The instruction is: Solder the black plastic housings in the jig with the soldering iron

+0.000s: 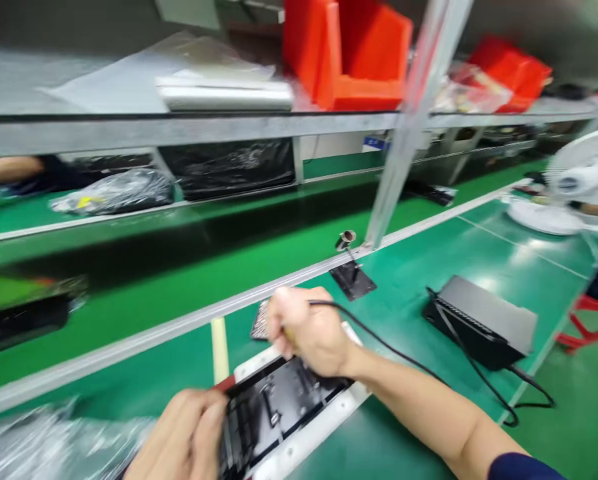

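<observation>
A black device with metal parts lies between white fixture rails on the green bench. My right hand is wrapped round a corded tool over the device's far part; a black cable trails from the tool to the right. The tool's tip is hidden under the hand. At the device's near left end is my left hand, its fingers bent together beside a red strip; whatever they hold is hidden.
A black box with cables sits on the right. A small stand is by the metal post. Plastic bags lie at lower left. Red bins fill the overhead shelf. A white fan and other people's arms are farther off.
</observation>
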Tool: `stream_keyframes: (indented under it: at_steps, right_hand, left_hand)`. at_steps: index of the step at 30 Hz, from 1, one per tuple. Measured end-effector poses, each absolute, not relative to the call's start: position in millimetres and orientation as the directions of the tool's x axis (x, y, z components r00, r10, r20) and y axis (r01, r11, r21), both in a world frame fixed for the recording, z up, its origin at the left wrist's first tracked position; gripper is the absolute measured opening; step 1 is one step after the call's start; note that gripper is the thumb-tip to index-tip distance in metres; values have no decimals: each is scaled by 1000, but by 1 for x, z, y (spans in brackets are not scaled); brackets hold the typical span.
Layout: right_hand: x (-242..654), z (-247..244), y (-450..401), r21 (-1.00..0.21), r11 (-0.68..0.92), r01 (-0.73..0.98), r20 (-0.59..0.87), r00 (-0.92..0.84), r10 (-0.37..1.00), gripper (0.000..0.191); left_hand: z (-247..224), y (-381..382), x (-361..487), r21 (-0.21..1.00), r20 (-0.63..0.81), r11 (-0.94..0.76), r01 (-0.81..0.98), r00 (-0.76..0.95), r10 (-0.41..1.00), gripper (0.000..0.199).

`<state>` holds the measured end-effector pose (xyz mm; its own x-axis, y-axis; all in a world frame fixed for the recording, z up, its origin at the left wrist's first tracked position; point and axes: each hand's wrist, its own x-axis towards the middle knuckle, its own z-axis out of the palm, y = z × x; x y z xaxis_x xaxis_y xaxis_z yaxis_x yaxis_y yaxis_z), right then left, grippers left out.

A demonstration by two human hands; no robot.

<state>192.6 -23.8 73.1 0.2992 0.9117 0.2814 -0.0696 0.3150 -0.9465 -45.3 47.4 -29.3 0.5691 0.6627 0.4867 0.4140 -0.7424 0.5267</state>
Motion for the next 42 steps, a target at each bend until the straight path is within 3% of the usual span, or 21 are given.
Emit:
stream_keyframes:
  at_steps: [4,9,15,23,32,42]
  right_hand:
    - [201,69,-26,-940,318,-122,254,373,892,52]
    - [204,80,-23,-896,400,-196,326,324,888,54]
    - [199,88,-24,-894,402,-199,316,357,879,54]
    - [200,93,-25,-882,397,-254,289,374,881,54]
    - [199,95,-27,-874,420,-244,310,386,869,55]
    - [198,97,-29,-883,403,-242,292,390,874,57]
  left_hand:
    - [-8,26,-32,523,354,-707,477,633,689,25]
    - [13,12,-26,454,330,-720,525,652,683,26]
    - [-5,5,-35,490,215,-665,564,661,719,27]
    - [-4,5,-30,485,155,-655,580,680,717,29]
    - [-2,9,-30,583,70,-571,578,664,744,31]
    - [-3,8,-29,570,32,-555,606,658,753,31]
